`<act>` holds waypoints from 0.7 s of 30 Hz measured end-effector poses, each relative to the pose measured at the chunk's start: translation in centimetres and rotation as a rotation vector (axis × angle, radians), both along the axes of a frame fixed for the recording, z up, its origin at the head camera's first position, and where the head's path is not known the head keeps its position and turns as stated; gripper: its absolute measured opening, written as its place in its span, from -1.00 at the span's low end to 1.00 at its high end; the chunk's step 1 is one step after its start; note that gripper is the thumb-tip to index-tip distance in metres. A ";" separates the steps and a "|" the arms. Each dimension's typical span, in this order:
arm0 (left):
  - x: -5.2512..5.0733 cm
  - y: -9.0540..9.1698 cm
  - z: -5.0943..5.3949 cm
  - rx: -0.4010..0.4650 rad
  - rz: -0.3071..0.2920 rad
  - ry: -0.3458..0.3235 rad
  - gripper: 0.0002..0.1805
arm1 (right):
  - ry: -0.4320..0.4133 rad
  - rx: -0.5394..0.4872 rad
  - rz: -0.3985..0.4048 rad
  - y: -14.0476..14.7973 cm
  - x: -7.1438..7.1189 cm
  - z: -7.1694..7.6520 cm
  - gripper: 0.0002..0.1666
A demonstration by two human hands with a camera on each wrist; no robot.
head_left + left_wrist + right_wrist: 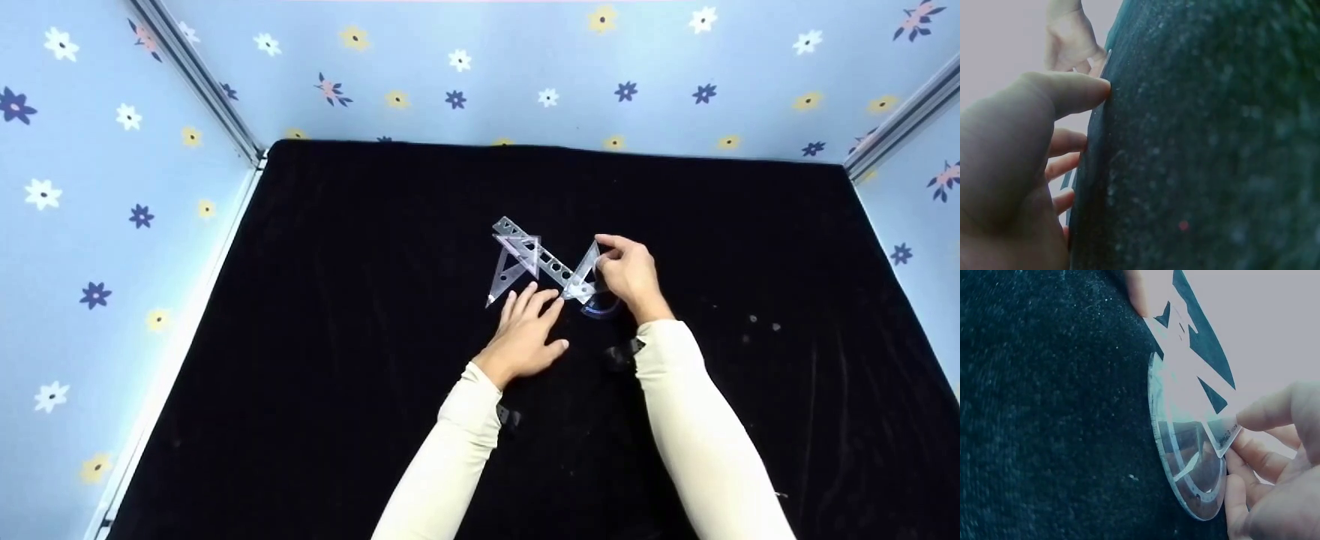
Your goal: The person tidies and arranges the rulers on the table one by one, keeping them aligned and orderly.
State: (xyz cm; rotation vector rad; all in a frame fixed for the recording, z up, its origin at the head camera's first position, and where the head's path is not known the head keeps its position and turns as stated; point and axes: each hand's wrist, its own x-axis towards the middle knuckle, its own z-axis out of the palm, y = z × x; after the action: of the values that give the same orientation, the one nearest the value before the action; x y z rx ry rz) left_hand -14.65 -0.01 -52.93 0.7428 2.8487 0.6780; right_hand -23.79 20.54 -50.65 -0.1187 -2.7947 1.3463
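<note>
Black cloth (322,337), left hand (525,340) spread palm-down, right hand (631,276) pinching a clear set square (584,268)

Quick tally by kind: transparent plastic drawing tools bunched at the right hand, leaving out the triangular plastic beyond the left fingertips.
Clear plastic triangular set square, pinched by the right hand: 1
Clear plastic straight ruler with cut-out shapes: 1
Clear plastic rounded protractor: 1
Total: 3

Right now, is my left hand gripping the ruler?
No, the head view shows your left hand with its fingers spread out and none of them curled round the ruler.
</note>
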 end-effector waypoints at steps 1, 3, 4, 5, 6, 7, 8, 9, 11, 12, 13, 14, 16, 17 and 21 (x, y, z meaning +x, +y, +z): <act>0.0 0.0 0.0 -0.001 0.001 0.001 -0.26 | 0.004 0.001 0.001 0.0 0.0 0.0 -0.43; 0.0 0.1 -0.1 0.002 0.003 0.002 -0.26 | 0.006 -0.001 -0.003 0.1 -0.1 0.0 -0.43; 0.0 0.1 -0.1 0.004 0.003 0.002 -0.26 | 0.004 -0.003 -0.005 0.1 -0.1 -0.1 -0.44; 0.0 0.1 -0.1 0.006 0.004 -0.001 -0.26 | 0.003 -0.009 -0.008 0.1 0.0 -0.1 -0.46; 0.0 0.1 -0.1 0.009 0.005 -0.002 -0.26 | 0.003 -0.014 -0.010 0.2 0.0 -0.1 -0.47; 0.1 0.1 -0.1 0.012 0.005 -0.006 -0.25 | 0.005 -0.022 -0.015 0.2 0.0 -0.2 -0.50; 0.1 0.1 -0.1 0.014 0.006 -0.010 -0.25 | 0.003 -0.029 -0.018 0.2 0.0 -0.2 -0.52; 0.1 0.1 -0.1 0.017 0.007 -0.014 -0.25 | 0.003 -0.035 -0.020 0.2 0.0 -0.2 -0.53; 0.1 0.1 -0.1 0.021 0.010 -0.018 -0.25 | 0.004 -0.050 -0.025 0.2 0.1 -0.3 -0.56; 0.1 0.1 -0.2 0.023 0.011 -0.019 -0.25 | 0.006 -0.056 -0.028 0.2 0.1 -0.3 -0.57; 0.1 0.2 -0.2 0.022 0.011 -0.020 -0.25 | 0.008 -0.062 -0.030 0.2 0.2 -0.3 -0.58; 0.1 0.2 -0.2 0.022 0.012 -0.020 -0.25 | 0.006 -0.071 -0.031 0.2 0.2 -0.3 -0.59; 0.2 0.2 -0.3 0.028 0.013 -0.018 -0.26 | 0.004 -0.101 -0.035 0.3 0.2 -0.3 -0.60; 0.2 0.2 -0.3 0.030 0.013 -0.018 -0.26 | 0.003 -0.123 -0.036 0.3 0.2 -0.4 -0.60; 0.2 0.1 -0.3 0.046 0.016 -0.009 -0.27 | -0.012 -0.258 -0.030 0.4 0.3 -0.3 -0.64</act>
State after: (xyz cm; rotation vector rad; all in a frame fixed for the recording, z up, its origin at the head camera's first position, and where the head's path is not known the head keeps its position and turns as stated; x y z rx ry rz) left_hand -14.49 0.13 -53.20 0.7224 2.8428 0.7495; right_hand -23.54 20.95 -50.97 -0.1751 -2.6028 1.6977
